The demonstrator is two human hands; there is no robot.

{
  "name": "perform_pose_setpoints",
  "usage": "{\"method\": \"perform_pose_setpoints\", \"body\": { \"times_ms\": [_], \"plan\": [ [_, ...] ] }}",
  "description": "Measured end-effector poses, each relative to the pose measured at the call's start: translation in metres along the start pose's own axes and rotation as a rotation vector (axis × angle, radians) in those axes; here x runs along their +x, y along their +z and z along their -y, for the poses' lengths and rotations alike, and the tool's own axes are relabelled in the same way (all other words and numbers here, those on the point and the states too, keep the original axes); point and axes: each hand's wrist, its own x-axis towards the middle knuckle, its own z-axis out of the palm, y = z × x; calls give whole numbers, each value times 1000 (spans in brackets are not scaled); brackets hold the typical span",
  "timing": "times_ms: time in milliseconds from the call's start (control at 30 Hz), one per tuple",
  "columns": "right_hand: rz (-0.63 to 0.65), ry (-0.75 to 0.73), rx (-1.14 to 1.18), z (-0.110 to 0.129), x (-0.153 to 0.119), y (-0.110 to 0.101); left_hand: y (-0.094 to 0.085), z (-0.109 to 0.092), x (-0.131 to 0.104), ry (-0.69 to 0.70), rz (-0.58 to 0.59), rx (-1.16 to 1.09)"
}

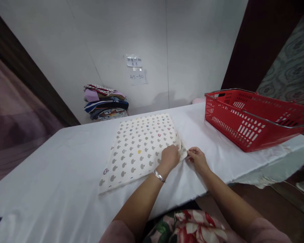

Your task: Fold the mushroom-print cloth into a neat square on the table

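Note:
A folded cream cloth (139, 145) with grey mushroom-like prints and a few coloured ones lies flat on the white-covered table (66, 168). My left hand (170, 156), with a silver bracelet at the wrist, is closed on the cloth near its right front corner, where a layer is lifted. Just to the right, my right hand (197, 158) pinches the tip of the same corner between thumb and fingers. Part of the left fingers is hidden behind the raised layer.
On the table's right end stands a red plastic basket (228, 123) with metal handles. Against the wall at the back left is a stack of folded fabrics (106, 103). Paper labels (138, 77) are taped to the wall. The table's front edge is close to my body.

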Motion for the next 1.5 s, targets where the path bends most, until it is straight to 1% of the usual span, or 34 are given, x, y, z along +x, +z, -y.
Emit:
{"method": "perform_pose_setpoints", "body": {
  "times_ms": [100, 167, 233, 433, 667, 867, 967, 1100, 1267, 1433, 1500],
  "plan": [
    [47, -3, -26, -3, 1, -1, 21, -10, -2, 16, 55, -53],
    [63, -10, -43, -4, 1, -1, 31, -13, -3, 2, 52, -84],
    [62, -22, -47, -4, 1, -1, 36, -13, -3, -7, 33, -104],
    [42, -5, -52, -1, 1, 2, 36, -8, -3, 1, -8, -123],
    [42, -46, -47, 2, -1, 5, 37, -12, -1, 17, -7, -165],
    [54, -38, -55, 1, -1, 6, 37, -10, 0, 3, 5, -261],
    [63, -42, -51, 0, -1, 5, 38, -10, 1, -28, 1, -271],
    [74, -49, -23, 0, -1, 4, 39, -12, 3, -102, 25, -282],
    [80, -30, -11, 0, -2, 5, 41, -12, 4, -160, -10, -288],
    [78, -68, -28, 0, -1, 4, 42, -14, 1, -55, -15, -244],
    [80, -63, -34, 0, -2, 4, 42, -14, 1, -43, -3, -253]
  ]
}}
